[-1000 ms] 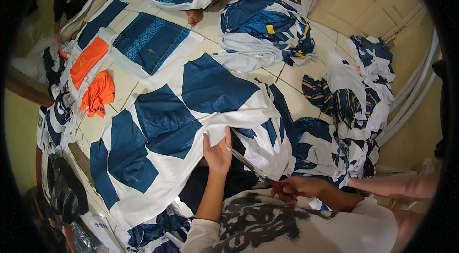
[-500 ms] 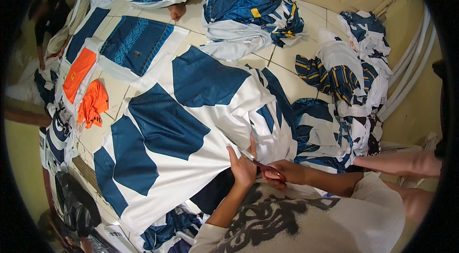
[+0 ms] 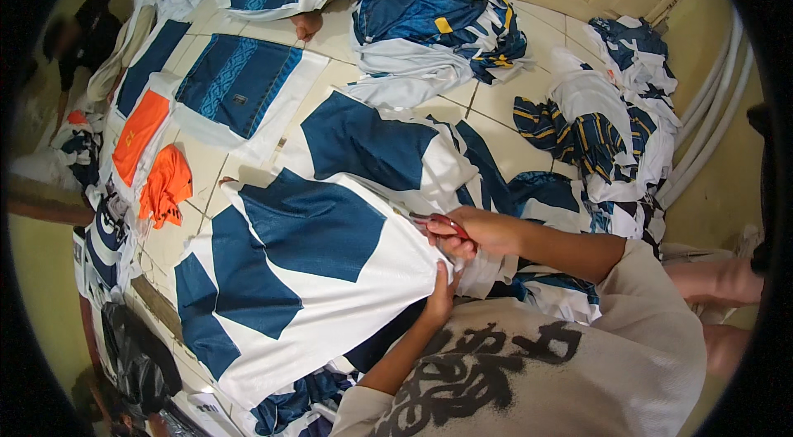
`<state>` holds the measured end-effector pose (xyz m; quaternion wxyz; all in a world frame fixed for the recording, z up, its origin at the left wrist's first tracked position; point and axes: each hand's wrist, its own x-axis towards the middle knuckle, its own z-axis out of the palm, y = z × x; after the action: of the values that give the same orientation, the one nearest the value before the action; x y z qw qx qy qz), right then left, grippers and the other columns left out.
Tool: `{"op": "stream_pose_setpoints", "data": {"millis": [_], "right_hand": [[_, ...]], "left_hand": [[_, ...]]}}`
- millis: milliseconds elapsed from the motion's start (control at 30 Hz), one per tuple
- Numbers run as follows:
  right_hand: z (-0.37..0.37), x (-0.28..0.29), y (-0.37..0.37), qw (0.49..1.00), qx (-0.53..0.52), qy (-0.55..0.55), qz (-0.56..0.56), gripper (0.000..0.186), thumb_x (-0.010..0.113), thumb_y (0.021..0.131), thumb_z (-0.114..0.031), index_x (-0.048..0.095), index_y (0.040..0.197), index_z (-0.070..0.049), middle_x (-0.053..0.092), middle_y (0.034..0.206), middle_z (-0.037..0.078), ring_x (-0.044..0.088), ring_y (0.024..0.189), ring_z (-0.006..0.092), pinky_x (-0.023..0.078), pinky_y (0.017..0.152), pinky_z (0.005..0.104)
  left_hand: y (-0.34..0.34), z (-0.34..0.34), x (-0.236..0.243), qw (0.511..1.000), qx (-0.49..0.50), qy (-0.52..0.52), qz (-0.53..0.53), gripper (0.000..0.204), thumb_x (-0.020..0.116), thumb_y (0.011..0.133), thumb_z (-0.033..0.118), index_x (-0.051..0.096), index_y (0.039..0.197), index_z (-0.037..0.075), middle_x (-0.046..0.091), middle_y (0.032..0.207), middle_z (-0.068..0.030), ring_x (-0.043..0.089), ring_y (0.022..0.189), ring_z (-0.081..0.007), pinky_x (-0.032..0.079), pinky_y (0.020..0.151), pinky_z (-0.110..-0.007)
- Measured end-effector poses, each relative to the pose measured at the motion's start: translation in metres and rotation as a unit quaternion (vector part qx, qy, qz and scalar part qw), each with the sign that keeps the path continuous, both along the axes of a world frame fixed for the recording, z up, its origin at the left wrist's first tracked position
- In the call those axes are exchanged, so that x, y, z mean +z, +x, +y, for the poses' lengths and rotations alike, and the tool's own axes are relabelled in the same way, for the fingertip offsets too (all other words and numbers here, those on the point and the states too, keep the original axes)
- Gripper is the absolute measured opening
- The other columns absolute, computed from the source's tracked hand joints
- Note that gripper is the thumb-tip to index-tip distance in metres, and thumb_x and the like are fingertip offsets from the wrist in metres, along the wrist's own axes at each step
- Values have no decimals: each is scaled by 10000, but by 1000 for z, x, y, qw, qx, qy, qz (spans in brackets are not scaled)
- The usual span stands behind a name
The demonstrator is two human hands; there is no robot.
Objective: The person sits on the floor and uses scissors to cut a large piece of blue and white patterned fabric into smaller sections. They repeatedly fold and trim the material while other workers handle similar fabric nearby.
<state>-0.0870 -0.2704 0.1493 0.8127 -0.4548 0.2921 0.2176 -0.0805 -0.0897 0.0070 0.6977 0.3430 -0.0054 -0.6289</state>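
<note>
A large white cloth printed with dark blue panels (image 3: 314, 222) spreads in front of me, its nearer part raised in folds. My right hand (image 3: 483, 232) is closed round the red handles of a pair of scissors (image 3: 450, 225). Their blades point left along a fold of the cloth, mostly hidden, so I cannot tell how far apart they are. Just below, my left hand (image 3: 440, 295) pinches the white edge of the cloth and pulls it taut toward me.
Blue-and-white printed fabric piles (image 3: 434, 24) lie on the tiled floor (image 3: 496, 131), with striped pieces (image 3: 591, 135) at right. Orange pieces (image 3: 165, 181) and a patterned blue panel (image 3: 239, 86) lie left. Another person's hand (image 3: 306, 25) shows beyond. Black plastic (image 3: 136, 350) sits lower left.
My left hand has gone from open beside the blades to gripping the cloth edge, lower and nearer me. The scissors have shifted up and left, and the cloth's middle has risen into a fold.
</note>
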Motion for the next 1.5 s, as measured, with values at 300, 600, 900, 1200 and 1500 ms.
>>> {"op": "stream_pose_setpoints", "data": {"millis": [300,600,900,1200,1500], "right_hand": [[-17,3,38,999,25,-43,-8,482,525,975,-484,566,1034,-7,369,588,-80,327,483,53,246,467,242],[-13,-3,58,1000,-2,-22,-22,456,552,949,-528,563,947,-72,394,602,-92,342,499,40,254,484,231],[-3,-6,71,995,-82,60,-23,523,529,930,-595,563,926,-74,395,601,-69,358,484,45,278,466,214],[-1,-14,83,997,-65,-2,-33,472,545,938,-559,527,914,-89,374,602,-83,340,486,37,281,470,209],[-15,-17,114,991,-115,33,-60,483,637,888,-545,543,930,-73,398,606,-88,371,486,26,277,442,194]], "left_hand": [[13,-1,20,964,-150,-59,-212,685,288,1035,479,20,1555,121,80,1594,-93,126,1462,-257,115,1182,-415],[24,-4,66,906,-268,-113,-308,575,232,1050,399,98,1567,186,183,1563,-186,206,1428,-337,120,1167,-395],[29,-7,91,773,-374,-115,-500,569,188,1042,420,114,1564,206,173,1582,-167,214,1426,-360,109,1171,-414],[13,-7,66,776,-344,-161,-504,530,230,1042,372,155,1556,267,173,1582,-165,231,1420,-357,139,1170,-406],[15,-8,94,724,-427,-183,-510,568,254,1016,471,185,1538,259,180,1578,-128,226,1414,-340,158,1160,-405]]}}
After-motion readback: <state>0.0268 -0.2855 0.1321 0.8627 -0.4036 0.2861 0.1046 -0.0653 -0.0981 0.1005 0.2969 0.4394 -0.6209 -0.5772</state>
